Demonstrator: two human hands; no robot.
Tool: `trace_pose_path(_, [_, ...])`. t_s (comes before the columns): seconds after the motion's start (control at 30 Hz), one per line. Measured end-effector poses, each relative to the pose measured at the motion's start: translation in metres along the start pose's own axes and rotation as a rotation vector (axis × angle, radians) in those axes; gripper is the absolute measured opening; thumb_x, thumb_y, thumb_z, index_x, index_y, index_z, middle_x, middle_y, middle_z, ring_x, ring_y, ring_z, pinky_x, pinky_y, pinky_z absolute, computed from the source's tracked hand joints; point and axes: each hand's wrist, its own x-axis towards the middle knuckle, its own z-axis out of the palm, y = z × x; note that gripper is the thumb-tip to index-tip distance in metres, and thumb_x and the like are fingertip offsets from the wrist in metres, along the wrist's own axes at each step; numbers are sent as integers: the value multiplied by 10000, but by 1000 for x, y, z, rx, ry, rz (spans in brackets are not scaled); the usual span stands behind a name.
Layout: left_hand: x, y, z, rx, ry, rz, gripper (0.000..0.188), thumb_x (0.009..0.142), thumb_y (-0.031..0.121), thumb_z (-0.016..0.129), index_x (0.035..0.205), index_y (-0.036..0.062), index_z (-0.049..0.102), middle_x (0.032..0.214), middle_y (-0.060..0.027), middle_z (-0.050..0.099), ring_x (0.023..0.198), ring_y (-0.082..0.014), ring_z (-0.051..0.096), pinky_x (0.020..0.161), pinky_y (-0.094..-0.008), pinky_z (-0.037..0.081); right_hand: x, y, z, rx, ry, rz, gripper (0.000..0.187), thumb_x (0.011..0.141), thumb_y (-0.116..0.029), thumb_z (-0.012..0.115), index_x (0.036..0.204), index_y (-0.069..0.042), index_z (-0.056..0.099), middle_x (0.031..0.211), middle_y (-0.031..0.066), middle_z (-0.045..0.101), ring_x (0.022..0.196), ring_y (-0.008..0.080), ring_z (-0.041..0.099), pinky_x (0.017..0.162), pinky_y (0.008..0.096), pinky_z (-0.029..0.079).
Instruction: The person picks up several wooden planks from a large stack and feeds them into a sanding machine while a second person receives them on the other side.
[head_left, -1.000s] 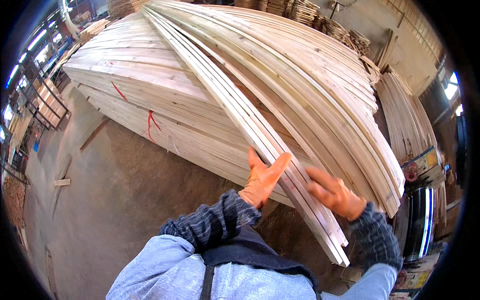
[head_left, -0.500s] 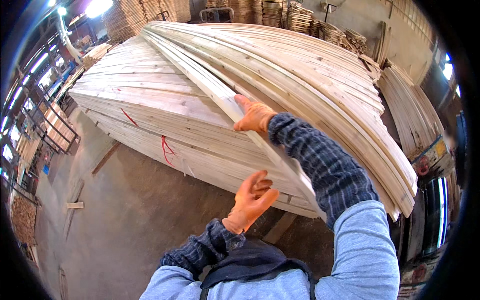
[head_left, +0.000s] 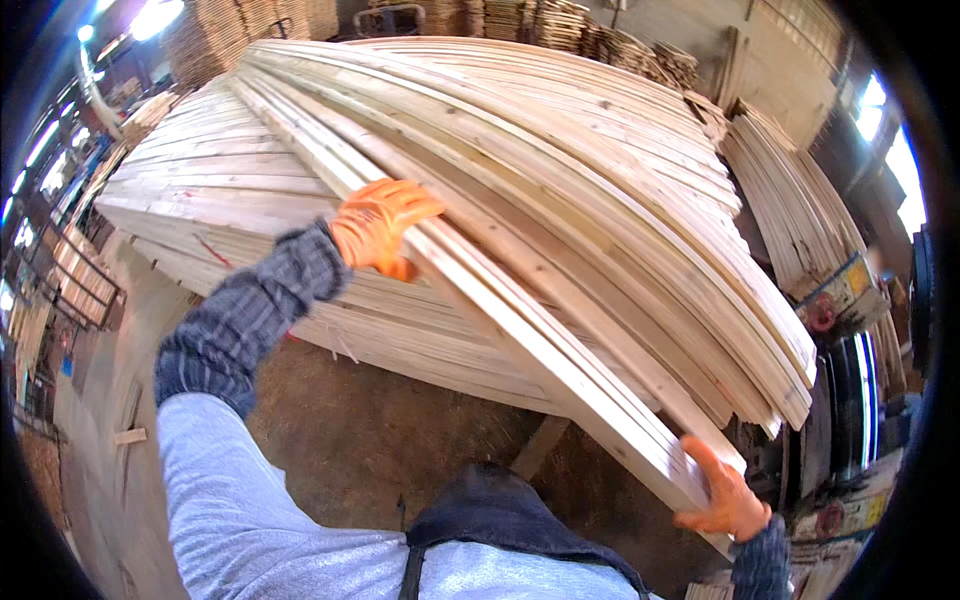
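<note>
Both my hands wear orange gloves and are on a narrow bundle of long, pale wooden boards (head_left: 545,340), which lies slantwise over the stack's near side. My left hand (head_left: 385,222) is closed over the boards around their middle, fingers bent across the far edge. At the near right end of the bundle, my right hand (head_left: 722,490) grips the board ends, with the thumb on top. That end juts out past the stack. Beneath lies a large stack of boards (head_left: 190,180), with more loose boards (head_left: 600,240) fanned beside the bundle.
Another board pile (head_left: 790,200) stands at the right, beside a worn painted block (head_left: 845,295). Stacked lumber (head_left: 560,25) lines the back. A metal rack (head_left: 85,270) is at the far left. A small wood piece (head_left: 130,436) lies on the concrete floor (head_left: 340,440).
My left hand has risen from beside the stack onto the boards. My right hand has slid from their middle to the near right end. The bundle's near end has shifted right and toward me.
</note>
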Motion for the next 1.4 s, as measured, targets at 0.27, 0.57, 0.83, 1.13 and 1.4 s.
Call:
trace_pose_path(0.27, [61,-34,12,-198,-354,281,749,482,399,915,1150,134,708,1021,-140,718,926,-372,676,830,-483,541,-167,41,54,-496,446,512,947,558,20,762,1464,-119,521,1271,130,639,1207,372,574,1073,484,442])
trace_pose_path(0.57, [-7,-29,32,-116,-7,264,726,485,280,849,1128,28,626,1116,-210,631,1060,-420,598,934,-528,467,-178,86,56,-553,577,541,955,518,46,812,1393,-260,582,1260,47,663,1208,310,618,1072,457,503])
trace_pose_path(0.83, [-113,51,-3,80,-479,-60,860,665,286,886,1432,105,541,1357,-197,578,1350,-389,475,1160,-514,365,-194,159,70,-550,447,591,998,515,-23,888,1412,-304,553,1387,1,611,1379,261,512,1257,414,330])
trace_pose_path(1.13, [-137,219,25,129,-296,19,460,968,436,602,1339,170,657,1129,-166,667,996,-327,622,789,-465,513,-181,319,37,-487,312,424,908,595,19,838,1406,-288,566,1418,-8,604,1401,208,496,1299,420,235])
trace_pose_path(1.4, [-98,400,65,271,-607,-230,475,889,435,656,1285,172,656,1129,-141,679,955,-333,646,745,-488,534,-210,497,-25,-541,358,292,789,612,-37,851,1331,-228,590,1390,13,599,1435,225,444,1305,452,165])
